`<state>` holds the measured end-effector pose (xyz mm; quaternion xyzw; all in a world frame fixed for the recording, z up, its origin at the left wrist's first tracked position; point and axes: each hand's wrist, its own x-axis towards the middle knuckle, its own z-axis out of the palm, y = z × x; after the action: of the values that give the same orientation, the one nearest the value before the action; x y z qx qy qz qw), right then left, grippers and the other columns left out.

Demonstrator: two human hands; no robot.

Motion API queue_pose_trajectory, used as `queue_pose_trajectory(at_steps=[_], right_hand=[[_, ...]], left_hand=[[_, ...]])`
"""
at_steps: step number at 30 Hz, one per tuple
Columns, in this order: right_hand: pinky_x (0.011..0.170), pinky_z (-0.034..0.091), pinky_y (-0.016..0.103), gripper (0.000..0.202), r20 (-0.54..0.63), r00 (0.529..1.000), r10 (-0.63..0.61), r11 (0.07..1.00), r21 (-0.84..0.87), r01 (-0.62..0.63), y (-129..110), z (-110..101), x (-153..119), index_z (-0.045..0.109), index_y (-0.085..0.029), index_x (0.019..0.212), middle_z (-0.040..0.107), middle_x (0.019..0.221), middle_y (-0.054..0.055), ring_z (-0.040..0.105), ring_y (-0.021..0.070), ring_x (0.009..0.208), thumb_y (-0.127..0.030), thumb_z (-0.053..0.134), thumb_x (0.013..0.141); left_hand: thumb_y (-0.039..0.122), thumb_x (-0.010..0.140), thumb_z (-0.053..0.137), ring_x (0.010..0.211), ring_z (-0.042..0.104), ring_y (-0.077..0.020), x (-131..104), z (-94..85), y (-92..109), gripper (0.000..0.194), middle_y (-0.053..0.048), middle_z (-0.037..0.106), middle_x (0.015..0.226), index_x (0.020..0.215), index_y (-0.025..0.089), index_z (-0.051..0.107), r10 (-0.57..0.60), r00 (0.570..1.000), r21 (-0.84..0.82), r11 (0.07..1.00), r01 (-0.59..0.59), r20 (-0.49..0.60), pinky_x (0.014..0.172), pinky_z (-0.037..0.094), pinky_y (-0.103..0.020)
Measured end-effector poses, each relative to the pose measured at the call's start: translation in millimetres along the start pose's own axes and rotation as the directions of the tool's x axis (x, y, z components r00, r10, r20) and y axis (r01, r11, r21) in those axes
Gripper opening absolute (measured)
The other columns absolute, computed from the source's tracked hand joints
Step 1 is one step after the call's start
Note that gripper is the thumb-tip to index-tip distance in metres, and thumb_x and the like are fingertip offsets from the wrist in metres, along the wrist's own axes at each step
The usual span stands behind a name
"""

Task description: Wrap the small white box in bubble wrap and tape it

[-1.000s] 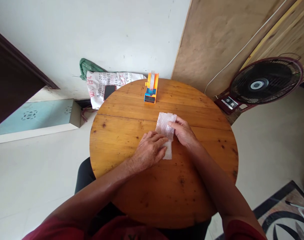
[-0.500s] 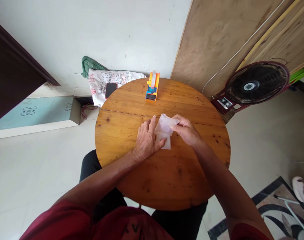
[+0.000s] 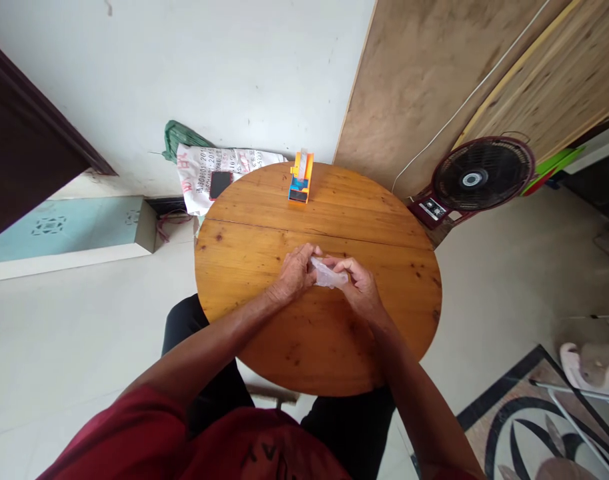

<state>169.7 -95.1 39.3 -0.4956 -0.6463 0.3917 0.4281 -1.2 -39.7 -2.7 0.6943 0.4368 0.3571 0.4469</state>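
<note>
A small piece of pale, translucent plastic wrap (image 3: 328,275) is held up between my two hands over the middle of the round wooden table (image 3: 254,243). My left hand (image 3: 297,273) pinches its left end, thumb against fingers. At the opposite end, the thumb and fingers of my right hand (image 3: 360,285) close on the wrap. It looks folded and crumpled, and whether anything lies inside it I cannot tell. Beyond my hands, near the table's far edge, stands an orange and blue tape dispenser (image 3: 301,179) with a roll of clear tape.
A printed white sack (image 3: 197,177) with a dark phone-like slab (image 3: 220,185) on it lies behind the table, left of the dispenser. A dark red fan (image 3: 477,177) stands to the right. A bluish step-like ledge (image 3: 84,223) runs along the left wall.
The plastic wrap has been lifted and gathered from lying partly spread on the tabletop. My left hand has gone from lying flat beside it to gripping it. The view has shifted slightly.
</note>
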Motion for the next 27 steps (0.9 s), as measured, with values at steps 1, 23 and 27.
queue_pose_trajectory(at_steps=[1, 23, 27], right_hand=[[0.104, 0.046, 0.042, 0.007, -0.005, 1.000, -0.017, 1.000, -0.024, 0.017, 0.9, 1.1, -1.7, 0.058, -0.027, 0.091, 0.070, 0.121, 0.005, 0.062, 0.0239, 0.121, -0.034, 0.058, 0.091], [0.104, 0.049, 0.043, 0.006, -0.040, 0.955, -0.293, 0.918, -0.290, 0.270, 22.3, 10.5, -13.1, 0.055, -0.025, 0.092, 0.069, 0.124, 0.010, 0.061, 0.0226, 0.125, -0.021, 0.051, 0.091], [0.103, 0.051, 0.043, 0.011, -0.005, 0.925, -0.379, 0.877, -0.320, 0.358, 25.3, 7.2, -12.4, 0.057, -0.025, 0.095, 0.069, 0.122, 0.011, 0.061, 0.0225, 0.124, -0.018, 0.050, 0.090]], left_hand=[[0.023, 0.078, 0.066, 0.088, 0.064, -0.0207, -0.2, 0.0, 0.2, 0.026, -0.005, 0.068, 0.095, 0.103, 0.020, 0.058, 0.008, 1.000, 0.010, 1.000, -0.007, -0.012, 0.075, 0.052, -0.033], [0.013, 0.080, 0.057, 0.126, 0.057, -0.0286, -16.0, -42.0, 17.7, 0.040, -0.015, 0.059, 0.137, 0.119, 0.015, 0.065, 0.361, 0.899, 0.407, 0.803, -0.436, 0.250, 0.107, 0.046, -0.047], [0.014, 0.084, 0.058, 0.138, 0.048, -0.0308, -31.6, -45.6, 6.1, 0.049, -0.016, 0.057, 0.142, 0.132, 0.014, 0.059, 0.480, 0.826, 0.438, 0.700, -0.564, 0.296, 0.113, 0.043, -0.050]])
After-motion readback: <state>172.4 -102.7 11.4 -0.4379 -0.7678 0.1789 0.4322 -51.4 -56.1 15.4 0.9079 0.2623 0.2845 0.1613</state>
